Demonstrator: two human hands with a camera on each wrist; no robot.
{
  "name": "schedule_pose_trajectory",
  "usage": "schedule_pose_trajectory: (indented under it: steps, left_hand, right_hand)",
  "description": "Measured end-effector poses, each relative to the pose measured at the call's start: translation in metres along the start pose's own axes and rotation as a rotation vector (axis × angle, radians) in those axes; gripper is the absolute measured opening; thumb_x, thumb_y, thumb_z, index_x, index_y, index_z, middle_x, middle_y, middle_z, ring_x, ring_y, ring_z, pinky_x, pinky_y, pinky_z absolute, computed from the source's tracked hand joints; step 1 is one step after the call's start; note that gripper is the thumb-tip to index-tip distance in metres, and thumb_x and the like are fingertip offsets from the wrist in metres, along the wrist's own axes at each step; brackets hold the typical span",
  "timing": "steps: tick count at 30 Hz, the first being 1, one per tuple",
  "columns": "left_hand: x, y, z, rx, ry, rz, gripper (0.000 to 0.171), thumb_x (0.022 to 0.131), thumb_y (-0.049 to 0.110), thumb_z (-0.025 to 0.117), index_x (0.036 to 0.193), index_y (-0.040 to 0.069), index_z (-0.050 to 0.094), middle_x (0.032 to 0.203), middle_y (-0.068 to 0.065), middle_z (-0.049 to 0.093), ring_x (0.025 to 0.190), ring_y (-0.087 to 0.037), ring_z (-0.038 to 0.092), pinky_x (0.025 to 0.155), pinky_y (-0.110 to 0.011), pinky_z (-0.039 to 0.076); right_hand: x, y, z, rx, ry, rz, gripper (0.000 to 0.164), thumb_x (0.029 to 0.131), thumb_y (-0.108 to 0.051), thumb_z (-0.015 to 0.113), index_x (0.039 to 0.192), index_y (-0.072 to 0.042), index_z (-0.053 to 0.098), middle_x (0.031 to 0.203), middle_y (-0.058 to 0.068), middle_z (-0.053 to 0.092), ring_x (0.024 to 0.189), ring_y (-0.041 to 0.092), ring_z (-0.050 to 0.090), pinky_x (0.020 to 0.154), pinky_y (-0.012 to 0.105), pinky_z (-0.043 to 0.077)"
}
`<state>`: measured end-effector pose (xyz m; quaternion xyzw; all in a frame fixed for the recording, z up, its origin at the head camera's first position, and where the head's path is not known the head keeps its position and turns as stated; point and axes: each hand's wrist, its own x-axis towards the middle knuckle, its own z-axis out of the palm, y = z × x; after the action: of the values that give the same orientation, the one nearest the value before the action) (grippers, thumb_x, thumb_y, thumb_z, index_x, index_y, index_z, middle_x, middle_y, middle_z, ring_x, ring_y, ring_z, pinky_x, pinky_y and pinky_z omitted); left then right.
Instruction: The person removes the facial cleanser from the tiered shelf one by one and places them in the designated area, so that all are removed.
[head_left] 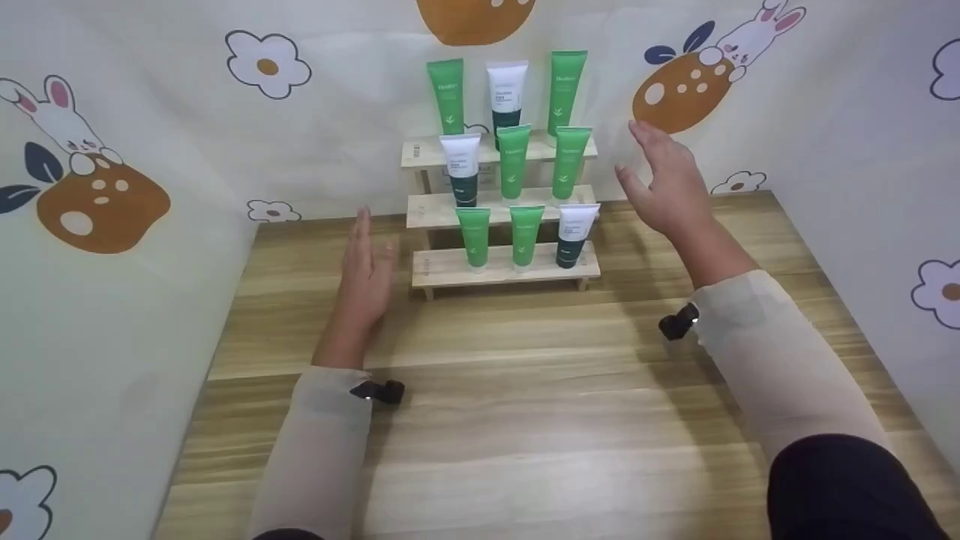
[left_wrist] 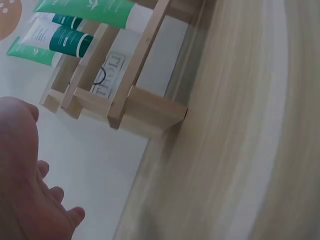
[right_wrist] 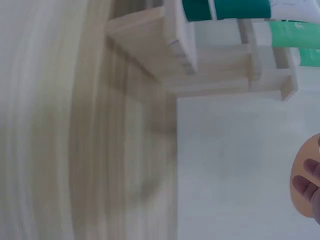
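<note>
Tubes (head_left: 513,161) are green or white over dark green, the rack (head_left: 441,265) tan, the wall (head_left: 352,135) flowered.

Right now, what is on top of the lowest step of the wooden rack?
On the lowest step stand two green tubes and, at the right, a white-and-dark tube. The step's surface directly beneath them is covered and cannot be seen.

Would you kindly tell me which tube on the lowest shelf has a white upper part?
The rightmost tube on the lowest shelf: it is white above and dark below, whereas the two green tubes beside it have bright green bodies.
</note>
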<state>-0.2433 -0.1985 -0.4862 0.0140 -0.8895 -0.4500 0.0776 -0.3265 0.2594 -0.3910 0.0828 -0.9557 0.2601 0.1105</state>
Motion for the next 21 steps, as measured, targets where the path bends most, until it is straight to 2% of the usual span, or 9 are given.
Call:
schedule_pose_trajectory:
  steps: [2,4,7,11,14,18,21]
  left_hand:
    - [-0.002,0.001,0.004,-0.134,-0.002,-0.053,0.073,0.106,0.071,0.036,0.166,0.056,-0.004,0.18,0.015,-0.003,0.169,-0.031,0.005,0.135,-0.068,0.009]
    - [-0.005,0.0,0.008,-0.229,0.001,-0.096,0.072,0.105,0.072,0.04,0.162,0.063,-0.003,0.18,0.018,-0.001,0.169,-0.03,0.009,0.134,-0.068,0.013]
    - [-0.006,-0.004,0.013,-0.302,0.007,-0.129,0.071,0.106,0.07,0.042,0.162,0.063,-0.001,0.18,0.019,0.005,0.168,-0.027,0.014,0.135,-0.066,0.017]
    - [-0.007,-0.01,0.018,-0.332,0.006,-0.152,0.073,0.107,0.068,0.04,0.168,0.053,0.003,0.181,0.015,0.011,0.168,-0.024,0.019,0.136,-0.057,0.022]
    - [-0.006,-0.015,0.022,-0.384,-0.009,-0.18,0.074,0.109,0.064,0.042,0.171,0.043,0.009,0.181,0.009,0.017,0.166,-0.022,0.025,0.134,-0.049,0.033]
    - [-0.005,-0.017,0.026,-0.468,-0.031,-0.208,0.069,0.113,0.051,0.045,0.173,0.03,0.019,0.179,0.002,0.026,0.163,-0.022,0.031,0.128,-0.041,0.043]
    - [-0.004,-0.015,0.028,-0.507,-0.054,-0.23,0.064,0.114,0.043,0.046,0.171,0.026,0.025,0.177,0.002,0.031,0.162,-0.021,0.034,0.127,-0.041,0.043]
  right_hand:
    - [0.005,-0.005,-0.004,0.089,0.008,0.027,0.066,0.108,-0.051,0.05,0.17,-0.039,0.027,0.177,-0.009,0.031,0.164,0.025,0.031,0.135,0.056,0.028]
    - [0.01,-0.011,-0.008,0.201,0.022,0.052,0.064,0.108,-0.047,0.055,0.168,-0.038,0.032,0.173,-0.008,0.039,0.158,0.024,0.042,0.131,0.052,0.037]
    - [0.02,-0.02,-0.012,0.388,0.058,0.078,0.06,0.107,-0.038,0.063,0.164,-0.035,0.042,0.164,-0.004,0.054,0.145,0.023,0.056,0.123,0.044,0.049]
    - [0.031,-0.032,-0.018,0.567,0.101,0.078,0.054,0.106,-0.026,0.067,0.158,-0.029,0.053,0.15,0.004,0.066,0.133,0.022,0.063,0.115,0.033,0.053]
    - [0.037,-0.042,-0.022,0.659,0.092,0.084,0.051,0.106,-0.021,0.067,0.155,-0.026,0.057,0.147,0.007,0.067,0.128,0.021,0.065,0.111,0.028,0.056]
    - [0.042,-0.053,-0.024,0.79,0.053,0.088,0.049,0.105,-0.018,0.069,0.153,-0.023,0.059,0.144,0.01,0.067,0.129,0.024,0.066,0.108,0.027,0.058]
    - [0.046,-0.059,-0.023,0.865,0.037,0.088,0.049,0.104,-0.017,0.07,0.152,-0.021,0.059,0.142,0.011,0.067,0.131,0.029,0.065,0.108,0.027,0.058]
